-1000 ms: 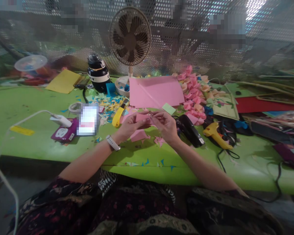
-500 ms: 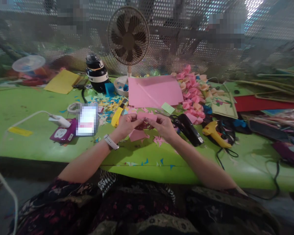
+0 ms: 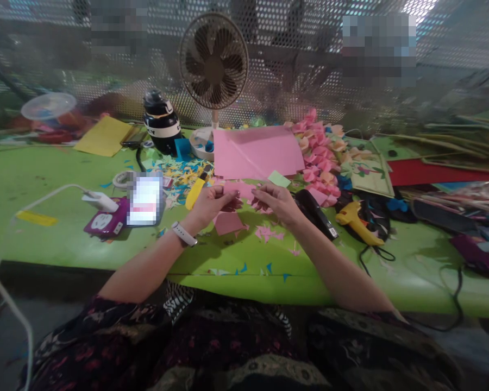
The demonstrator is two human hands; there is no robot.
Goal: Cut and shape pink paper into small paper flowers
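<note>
Green worktop point(image 3: 228, 255), seen from the head camera, littered with paper. Midway between its left and right edges, a small pink paper slip point(image 3: 238, 188) is raised over the surface. The person's left hand point(image 3: 212, 205), with a white watch point(image 3: 183, 233) at the wrist, grasps the slip between thumb and fingers. The right hand point(image 3: 280, 203) has its fingers bent beside the slip's right end; whether it grips the paper, I cannot tell.

Beneath the hands, nearer the front edge, lie a pink square point(image 3: 228, 223) and pink scraps point(image 3: 267, 233). Just beyond the left hand is a yellow cutter point(image 3: 194, 194); right of the right hand lie a black tool point(image 3: 315, 214) and a yellow glue gun point(image 3: 361, 222).

Toward the back edge, a large pink sheet point(image 3: 258, 152) lies between a standing fan point(image 3: 214, 68) and a heap of folded paper petals point(image 3: 321, 157), mostly pink. A black bottle point(image 3: 161, 127) stands left of the fan. Toward the left edge, a phone point(image 3: 144, 201) with a blurred screen sits beside a purple box point(image 3: 106, 221).
</note>
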